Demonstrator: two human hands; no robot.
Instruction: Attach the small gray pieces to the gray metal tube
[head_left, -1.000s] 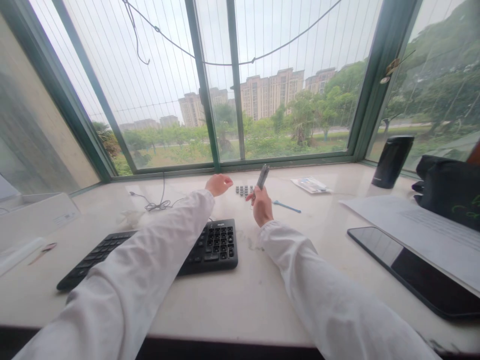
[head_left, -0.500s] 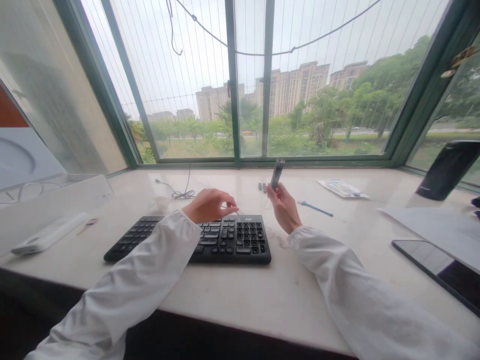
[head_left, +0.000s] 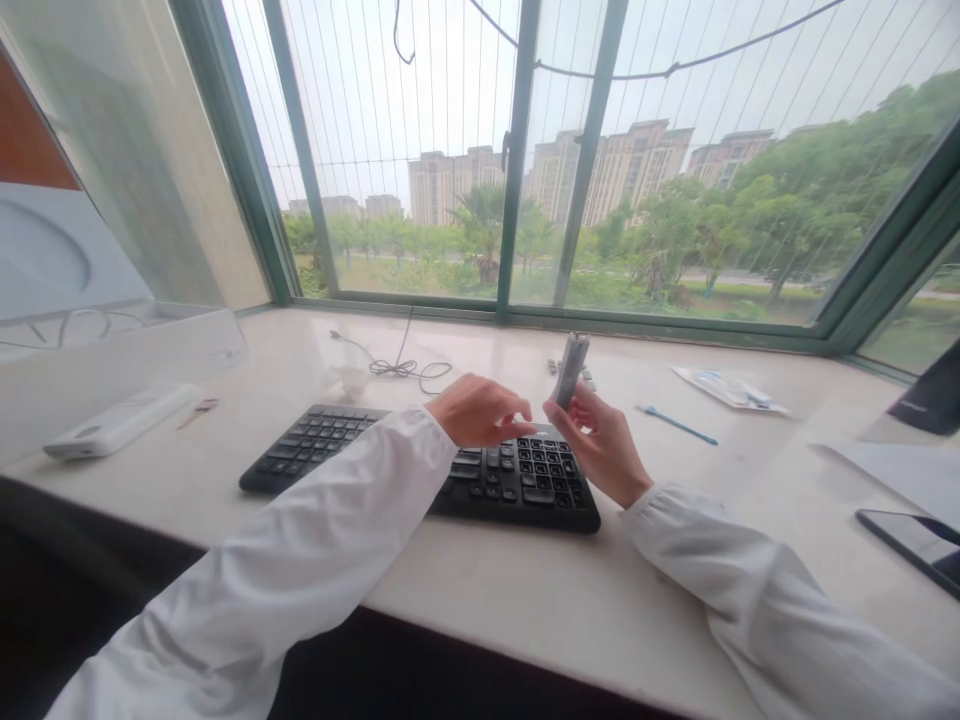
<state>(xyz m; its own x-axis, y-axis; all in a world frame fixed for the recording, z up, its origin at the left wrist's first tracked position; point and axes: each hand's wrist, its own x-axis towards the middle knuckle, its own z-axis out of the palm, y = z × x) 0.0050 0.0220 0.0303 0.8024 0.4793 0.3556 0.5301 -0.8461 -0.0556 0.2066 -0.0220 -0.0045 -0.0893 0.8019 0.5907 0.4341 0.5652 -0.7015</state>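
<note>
The right hand (head_left: 604,445) grips a slim grey tool (head_left: 571,369), upright with a slight tilt, fingers closed round its lower end, above the far right corner of the black keyboard (head_left: 420,467); the left hand (head_left: 480,412) hovers over the keys just left of it, fingertips pinched together, though whether they hold anything I cannot tell; the keyboard lies on a pale marble sill (head_left: 525,600) below the window; behind the tool a small cluster of loose grey keycaps (head_left: 586,375); farther right a blue stick (head_left: 676,424) and a printed packet (head_left: 729,389); far left a white remote (head_left: 120,421); a coiled cable (head_left: 405,368) beyond the keyboard; at the right edge a dark tablet (head_left: 911,537).
</note>
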